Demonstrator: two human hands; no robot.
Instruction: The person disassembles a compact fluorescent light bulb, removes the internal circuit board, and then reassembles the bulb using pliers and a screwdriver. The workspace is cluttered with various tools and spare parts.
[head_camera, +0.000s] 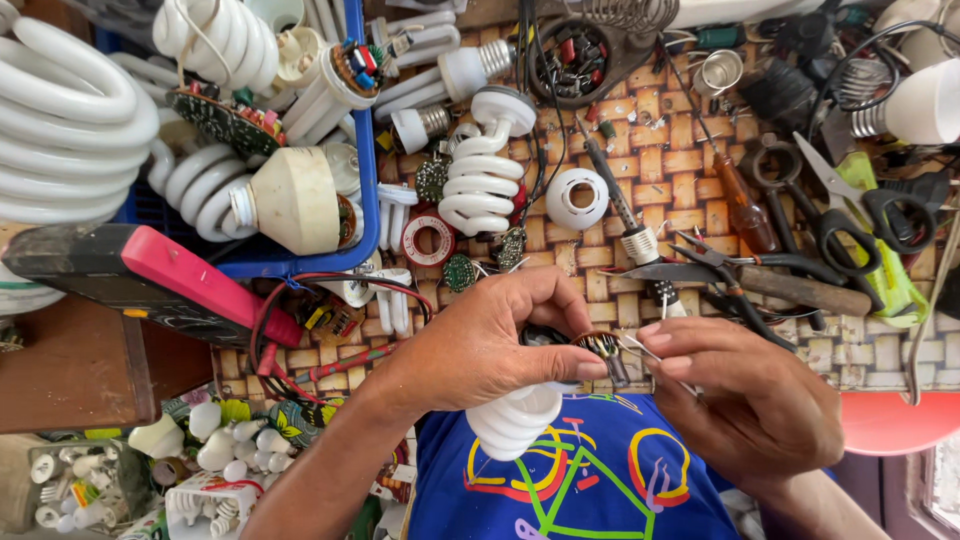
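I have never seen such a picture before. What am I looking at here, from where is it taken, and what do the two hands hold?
There is one picture, taken by a camera worn on a person's head and looking down, so you see that person's own arms and blue printed shirt. No machine is involved, only two bare hands.

The left hand grips a white spiral lamp with its base opened. The right hand pinches thin wires at that opened base.

Beyond the hands lies a woven mat crowded with tools: scissors, pliers, a brown-handled screwdriver, another spiral lamp and small circuit boards. A blue crate at the left holds more lamps, and a red and black meter rests beside it.
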